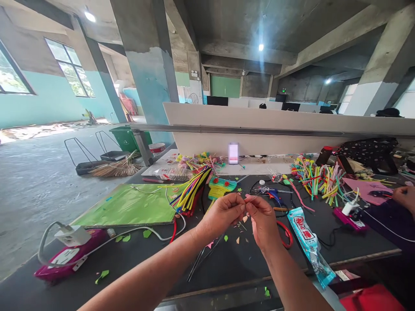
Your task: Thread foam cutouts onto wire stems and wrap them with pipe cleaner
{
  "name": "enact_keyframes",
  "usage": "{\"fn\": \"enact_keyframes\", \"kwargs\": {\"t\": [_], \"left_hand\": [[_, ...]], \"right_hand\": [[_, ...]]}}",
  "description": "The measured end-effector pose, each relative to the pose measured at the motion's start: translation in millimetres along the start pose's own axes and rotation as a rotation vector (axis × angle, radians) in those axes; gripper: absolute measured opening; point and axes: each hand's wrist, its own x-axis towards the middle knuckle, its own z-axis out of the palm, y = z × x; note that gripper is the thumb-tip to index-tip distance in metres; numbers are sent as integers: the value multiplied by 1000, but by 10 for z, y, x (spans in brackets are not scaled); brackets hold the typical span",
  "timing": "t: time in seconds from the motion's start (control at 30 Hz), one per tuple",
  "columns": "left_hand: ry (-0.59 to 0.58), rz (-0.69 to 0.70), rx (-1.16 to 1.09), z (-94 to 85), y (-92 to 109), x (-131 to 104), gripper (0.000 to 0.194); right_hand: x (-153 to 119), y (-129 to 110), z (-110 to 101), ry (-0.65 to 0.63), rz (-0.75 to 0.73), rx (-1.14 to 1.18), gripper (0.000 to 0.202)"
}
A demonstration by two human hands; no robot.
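Note:
Both hands meet over the middle of the dark table. My left hand (225, 210) is closed in a pinch, its fingertips touching those of my right hand (260, 216), which is pinched too. A thin strand seems to show at the fingertips, but what they hold is too small to name. Just behind them lie a yellow and green fuzzy piece (222, 188) and a blue glue gun (275, 195). Red scissor handles (285, 234) show to the right of my right hand. Thin metal rods (198, 262) and paper scraps lie below the hands.
Left: green sheet (126, 205), pipe cleaners (193, 190), magenta power strip (73, 255) with a white cable. Right: blue packet (309, 244), pipe cleaner heap (319, 177), second power strip (350, 219), another person's hand (405, 198). A lit phone (233, 153) stands behind.

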Motion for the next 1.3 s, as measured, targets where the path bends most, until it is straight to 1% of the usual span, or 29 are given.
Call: {"fn": "enact_keyframes", "kwargs": {"t": [0.07,0.1,0.17,0.2,0.23,0.27,0.3,0.4,0.43,0.47,0.53,0.57,0.67,0.8,0.9,1.13,1.3], "left_hand": [[5,16,49,-40,-48,37,21],[18,27,83,-80,-63,66,20],[55,41,167,-189,-72,140,17],[74,32,209,-250,-70,179,16],[81,8,250,-310,-65,215,14],[73,-29,281,-363,-60,244,13],[53,-71,304,-405,-57,266,13],[-80,-187,327,-455,-69,282,13],[-137,-212,324,-451,-81,279,14],[-191,-234,314,-442,-95,275,14],[-270,-272,278,-420,-124,272,16],[-289,-291,259,-412,-138,273,17],[-289,-344,215,-404,-166,279,19],[-278,-378,195,-415,-201,267,19],[-267,-375,242,-426,-243,261,19],[-238,-343,353,-400,-295,262,14],[-176,-351,389,-355,-287,219,12]], "right_hand": [[28,-10,-39,-8,-23,-150,13],[39,-27,-59,-28,-7,-249,14],[42,-100,-88,-122,56,-485,16],[34,-155,-96,-185,63,-607,16],[23,-219,-100,-245,39,-716,16],[11,-287,-102,-293,-22,-804,17],[4,-353,-105,-315,-118,-866,18],[30,-460,-124,-254,-432,-1012,18],[52,-452,-133,-262,-492,-1062,19],[74,-423,-143,-301,-521,-1106,20],[107,-328,-159,-397,-519,-1161,22],[115,-277,-164,-435,-501,-1180,22],[105,-169,-172,-479,-462,-1259,21],[89,-131,-190,-504,-491,-1380,19],[92,-110,-205,-542,-497,-1423,19],[64,-86,-197,-532,-448,-1458,21],[53,-85,-171,-517,-439,-1461,23]]}}
